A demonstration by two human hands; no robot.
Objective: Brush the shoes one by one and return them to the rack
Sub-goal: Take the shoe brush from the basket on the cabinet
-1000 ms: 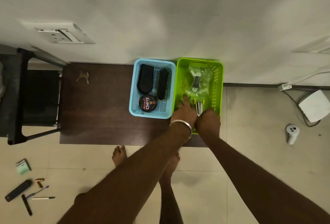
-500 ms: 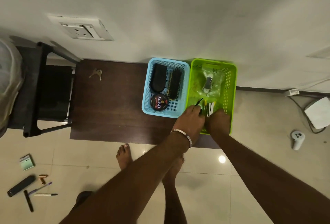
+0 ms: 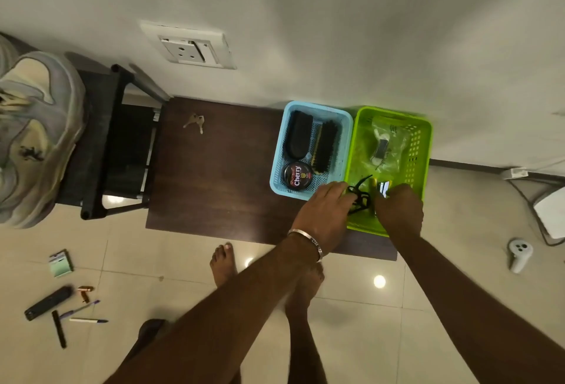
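Worktop (image 3: 220,175) is seen as dark wood-grain laminate, matt. Blue basket (image 3: 276,169) and green basket (image 3: 423,151) are perforated plastic, slightly glossy. Polish tin (image 3: 297,176) is shown with a glossy printed lid. Brush (image 3: 325,146) is bristled, rough, with a wooden back. Floor (image 3: 183,276) is glossy tile with lamp glare. Bangle (image 3: 305,238) is polished metal. Shoe (image 3: 36,136) is matt cloth-like. Rack (image 3: 101,139) is matt black.

A dark wooden table (image 3: 220,169) stood against a plain pale wall (image 3: 336,16). Above the table's left end, a white socket plate (image 3: 187,46) sat on that wall. Glossy beige floor tiles (image 3: 183,292) lay in front of the table, showing round reflections of light (image 3: 379,281).
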